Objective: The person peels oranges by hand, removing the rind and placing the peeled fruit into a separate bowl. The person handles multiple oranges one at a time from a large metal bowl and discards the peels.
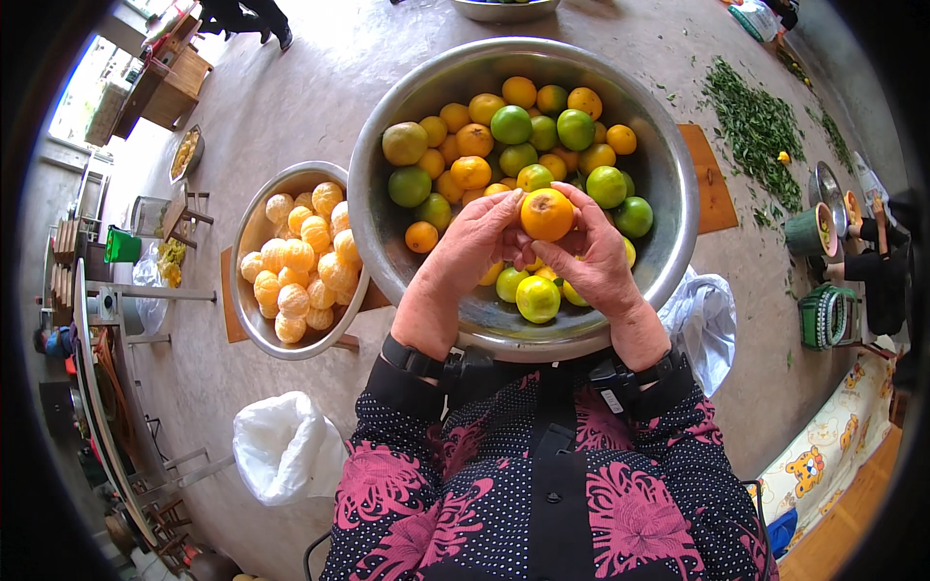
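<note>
Both my hands hold one orange citrus fruit above the near half of a large metal basin. My left hand has its thumb and fingers at the fruit's left side. My right hand grips it from the right and below. A brownish scar shows on the fruit's upward face. Unpeeled orange and green citrus fruits lie in the basin around and beneath my hands. To the left, a smaller metal bowl holds many peeled citrus fruits. My fingertips behind the fruit are partly hidden.
A white plastic bag stands on the floor at lower left; another bag lies right of the basin. Green leaves are spread at upper right. People sit at the right edge beside a green bucket. A table stands left.
</note>
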A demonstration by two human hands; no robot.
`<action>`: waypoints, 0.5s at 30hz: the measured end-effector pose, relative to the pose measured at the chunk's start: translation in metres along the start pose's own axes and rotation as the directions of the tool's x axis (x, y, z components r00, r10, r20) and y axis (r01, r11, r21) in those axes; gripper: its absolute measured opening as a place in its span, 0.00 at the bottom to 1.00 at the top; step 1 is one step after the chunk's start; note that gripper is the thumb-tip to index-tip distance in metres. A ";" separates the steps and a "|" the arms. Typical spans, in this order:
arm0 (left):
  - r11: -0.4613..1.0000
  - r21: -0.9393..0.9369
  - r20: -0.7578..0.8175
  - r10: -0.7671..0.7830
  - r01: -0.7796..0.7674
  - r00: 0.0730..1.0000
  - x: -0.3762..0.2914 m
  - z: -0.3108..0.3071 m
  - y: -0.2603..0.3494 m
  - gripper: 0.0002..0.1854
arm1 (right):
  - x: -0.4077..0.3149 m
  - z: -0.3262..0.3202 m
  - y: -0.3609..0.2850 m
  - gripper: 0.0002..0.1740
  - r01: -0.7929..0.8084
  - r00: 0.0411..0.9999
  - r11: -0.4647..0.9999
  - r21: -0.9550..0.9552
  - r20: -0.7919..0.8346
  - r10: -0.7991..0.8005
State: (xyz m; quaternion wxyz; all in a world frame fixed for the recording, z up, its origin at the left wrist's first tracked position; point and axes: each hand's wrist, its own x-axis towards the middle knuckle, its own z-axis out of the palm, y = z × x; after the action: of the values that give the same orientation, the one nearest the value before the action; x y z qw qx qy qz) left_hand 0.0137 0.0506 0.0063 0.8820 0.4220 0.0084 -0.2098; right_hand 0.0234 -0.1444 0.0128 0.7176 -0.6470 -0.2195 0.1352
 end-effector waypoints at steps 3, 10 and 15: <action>0.999 0.036 -0.012 -0.009 0.010 1.000 -0.001 -0.001 -0.001 0.18 | 0.001 0.000 0.001 0.37 0.027 1.000 0.999 -0.040 -0.009 -0.027; 0.999 0.046 -0.025 0.010 -0.009 1.000 -0.001 0.004 0.001 0.18 | 0.001 0.001 0.004 0.34 0.031 0.999 0.999 0.012 -0.011 -0.031; 0.960 0.270 -0.133 0.118 -0.079 0.984 0.000 -0.001 -0.001 0.18 | 0.004 -0.001 0.013 0.32 0.048 0.996 0.987 -0.157 -0.062 -0.058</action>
State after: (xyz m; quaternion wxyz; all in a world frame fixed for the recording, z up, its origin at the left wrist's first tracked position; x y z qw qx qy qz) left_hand 0.0134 0.0503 0.0048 0.8243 0.5498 0.0246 -0.1328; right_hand 0.0281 -0.1419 0.0004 0.6753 -0.6989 -0.2226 0.0771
